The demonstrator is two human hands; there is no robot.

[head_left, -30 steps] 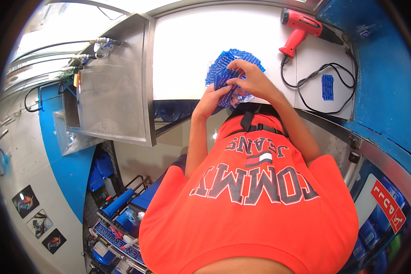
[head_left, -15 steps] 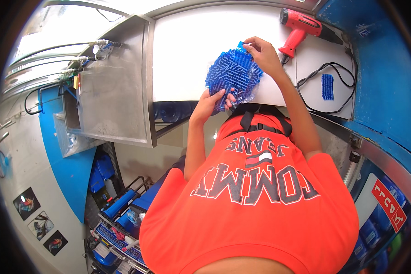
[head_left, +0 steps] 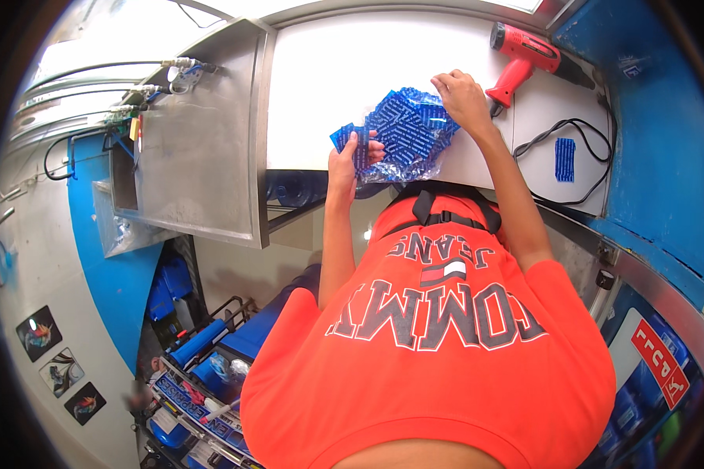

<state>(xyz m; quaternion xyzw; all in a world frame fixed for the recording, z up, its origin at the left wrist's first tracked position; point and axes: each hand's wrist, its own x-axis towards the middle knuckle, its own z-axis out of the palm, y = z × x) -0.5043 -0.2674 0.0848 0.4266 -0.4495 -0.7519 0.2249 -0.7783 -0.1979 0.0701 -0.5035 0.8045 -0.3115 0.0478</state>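
Note:
A bundle of blue printed plastic sleeves (head_left: 407,129) lies fanned out on the white table (head_left: 328,70), just past its near edge. My left hand (head_left: 348,160) grips the bundle's lower left end, thumb on top. My right hand (head_left: 461,98) pinches the bundle's upper right corner, close to the handle of a red heat gun (head_left: 524,51). My orange shirt fills the lower middle of the view.
The heat gun's black cable (head_left: 559,141) loops over the table's right part, around a single small blue sleeve (head_left: 565,159). A steel box (head_left: 203,133) with hoses stands on the left. Blue water bottles (head_left: 203,344) lie in a rack below.
The blue bundle has gone from near the table edge to farther up the table and spread wider. My right hand moved up and right with its corner; my left stayed at the lower end.

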